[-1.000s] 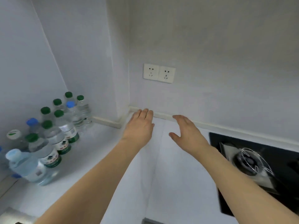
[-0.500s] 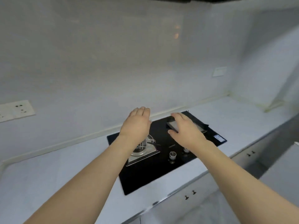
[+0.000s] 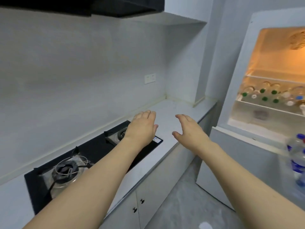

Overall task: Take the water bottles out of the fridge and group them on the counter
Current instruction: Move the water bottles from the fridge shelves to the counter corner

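The fridge point(image 3: 244, 83) stands open at the right, lit orange inside. Several water bottles point(image 3: 270, 95) with green, white and blue caps lie on its middle shelf. Another clear bottle with a blue label point(image 3: 297, 159) shows blurred at the right edge, in the fridge door. My left hand point(image 3: 142, 128) and my right hand point(image 3: 191, 131) are held out in front of me above the white counter point(image 3: 171, 111), fingers straight and relaxed, both empty and well short of the fridge.
A black gas hob point(image 3: 92, 156) with two burners is set into the counter at the left. A dark range hood point(image 3: 79, 5) hangs above. White cabinet doors point(image 3: 148, 200) with small black knobs run below the counter. Grey floor lies between counter and fridge.
My view has swung right, from the corner with the grouped bottles, past the hob, to the open fridge. Both hands stay outstretched and empty.
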The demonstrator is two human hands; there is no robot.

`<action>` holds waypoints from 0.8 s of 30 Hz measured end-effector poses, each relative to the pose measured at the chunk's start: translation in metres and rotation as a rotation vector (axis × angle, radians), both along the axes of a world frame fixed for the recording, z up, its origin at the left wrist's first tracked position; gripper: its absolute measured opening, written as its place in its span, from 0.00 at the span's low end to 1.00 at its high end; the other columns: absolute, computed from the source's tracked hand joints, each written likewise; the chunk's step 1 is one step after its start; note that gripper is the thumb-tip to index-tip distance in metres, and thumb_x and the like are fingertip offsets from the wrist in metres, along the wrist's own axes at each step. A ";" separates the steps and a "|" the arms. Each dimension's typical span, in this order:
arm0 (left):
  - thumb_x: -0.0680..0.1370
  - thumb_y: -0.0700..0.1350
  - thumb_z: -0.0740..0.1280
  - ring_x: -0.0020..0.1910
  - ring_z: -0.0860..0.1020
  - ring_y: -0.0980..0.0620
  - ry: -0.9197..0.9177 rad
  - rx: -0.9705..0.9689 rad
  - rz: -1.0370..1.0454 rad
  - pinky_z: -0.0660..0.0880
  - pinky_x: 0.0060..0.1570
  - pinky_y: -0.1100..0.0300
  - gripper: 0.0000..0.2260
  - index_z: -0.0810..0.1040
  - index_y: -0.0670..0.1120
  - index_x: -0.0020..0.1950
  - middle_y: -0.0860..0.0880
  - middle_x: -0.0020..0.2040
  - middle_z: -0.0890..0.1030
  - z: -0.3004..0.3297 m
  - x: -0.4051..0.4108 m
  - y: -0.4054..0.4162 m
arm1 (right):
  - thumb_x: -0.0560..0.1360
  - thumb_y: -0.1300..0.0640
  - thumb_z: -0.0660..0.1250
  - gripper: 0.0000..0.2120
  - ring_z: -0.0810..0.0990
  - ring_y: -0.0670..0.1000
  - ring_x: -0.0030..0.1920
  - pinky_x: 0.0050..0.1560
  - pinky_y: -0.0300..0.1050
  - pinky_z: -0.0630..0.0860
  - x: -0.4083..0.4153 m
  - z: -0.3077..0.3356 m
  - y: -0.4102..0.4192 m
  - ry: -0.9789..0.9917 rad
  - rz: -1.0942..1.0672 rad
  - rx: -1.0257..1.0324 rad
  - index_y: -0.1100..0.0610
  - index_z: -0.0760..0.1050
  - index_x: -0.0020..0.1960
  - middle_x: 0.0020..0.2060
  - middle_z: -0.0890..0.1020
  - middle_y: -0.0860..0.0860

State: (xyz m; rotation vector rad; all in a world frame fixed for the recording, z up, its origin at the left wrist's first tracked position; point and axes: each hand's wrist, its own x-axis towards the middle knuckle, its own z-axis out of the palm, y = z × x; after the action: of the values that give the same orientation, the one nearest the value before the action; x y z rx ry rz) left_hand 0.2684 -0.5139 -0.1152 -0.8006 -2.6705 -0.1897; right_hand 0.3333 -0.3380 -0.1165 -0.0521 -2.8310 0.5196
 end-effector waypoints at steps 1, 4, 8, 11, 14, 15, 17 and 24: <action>0.82 0.50 0.58 0.71 0.64 0.44 0.007 -0.011 -0.027 0.58 0.71 0.54 0.22 0.61 0.42 0.74 0.44 0.73 0.66 0.001 -0.001 0.015 | 0.78 0.53 0.64 0.31 0.61 0.52 0.74 0.71 0.44 0.59 0.003 0.001 0.015 0.011 -0.027 0.001 0.57 0.57 0.77 0.75 0.62 0.52; 0.82 0.51 0.57 0.70 0.65 0.44 0.010 -0.042 -0.089 0.59 0.71 0.53 0.22 0.62 0.43 0.74 0.45 0.72 0.66 0.007 -0.006 0.054 | 0.78 0.52 0.64 0.30 0.61 0.52 0.74 0.72 0.45 0.59 0.012 0.006 0.054 0.008 -0.092 0.005 0.56 0.57 0.76 0.74 0.63 0.52; 0.82 0.51 0.57 0.69 0.66 0.44 0.035 -0.053 -0.190 0.60 0.70 0.52 0.22 0.63 0.43 0.73 0.44 0.72 0.67 0.020 -0.024 0.106 | 0.78 0.53 0.64 0.30 0.61 0.53 0.73 0.71 0.45 0.59 0.014 0.018 0.102 0.028 -0.199 0.007 0.57 0.58 0.76 0.74 0.64 0.53; 0.82 0.51 0.57 0.69 0.65 0.43 0.036 -0.042 -0.266 0.60 0.70 0.52 0.22 0.62 0.43 0.73 0.44 0.72 0.67 0.027 -0.041 0.147 | 0.78 0.53 0.64 0.29 0.62 0.53 0.73 0.70 0.44 0.59 0.007 0.024 0.136 0.044 -0.273 0.031 0.58 0.59 0.76 0.73 0.65 0.54; 0.82 0.51 0.56 0.70 0.64 0.43 0.015 -0.022 -0.332 0.59 0.71 0.53 0.22 0.62 0.43 0.74 0.44 0.73 0.66 0.027 -0.064 0.182 | 0.78 0.52 0.64 0.30 0.62 0.53 0.73 0.71 0.45 0.59 -0.005 0.024 0.160 0.044 -0.348 0.028 0.57 0.58 0.76 0.73 0.65 0.53; 0.82 0.51 0.56 0.71 0.64 0.43 0.012 -0.014 -0.360 0.59 0.71 0.53 0.22 0.62 0.43 0.74 0.44 0.73 0.66 0.030 -0.077 0.197 | 0.78 0.52 0.64 0.30 0.63 0.53 0.73 0.71 0.45 0.59 -0.014 0.025 0.171 0.043 -0.380 0.029 0.57 0.58 0.76 0.73 0.65 0.53; 0.82 0.51 0.57 0.71 0.64 0.43 0.009 -0.004 -0.402 0.60 0.71 0.53 0.22 0.63 0.43 0.73 0.44 0.72 0.67 0.033 -0.097 0.220 | 0.78 0.52 0.64 0.30 0.63 0.54 0.72 0.71 0.46 0.60 -0.028 0.028 0.187 0.042 -0.428 0.024 0.56 0.58 0.76 0.73 0.65 0.53; 0.82 0.50 0.57 0.68 0.67 0.44 -0.020 0.050 -0.537 0.67 0.66 0.51 0.21 0.64 0.43 0.72 0.45 0.70 0.69 0.055 -0.161 0.285 | 0.78 0.51 0.64 0.29 0.64 0.54 0.73 0.70 0.49 0.63 -0.078 0.049 0.236 0.047 -0.593 0.026 0.54 0.59 0.76 0.74 0.65 0.52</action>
State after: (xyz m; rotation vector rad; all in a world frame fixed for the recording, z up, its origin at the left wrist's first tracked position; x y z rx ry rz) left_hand 0.1071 -0.2289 -0.0601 -1.4873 -2.3970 -0.3923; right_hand 0.2551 -0.1025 -0.0672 -0.8269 -2.5883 0.3371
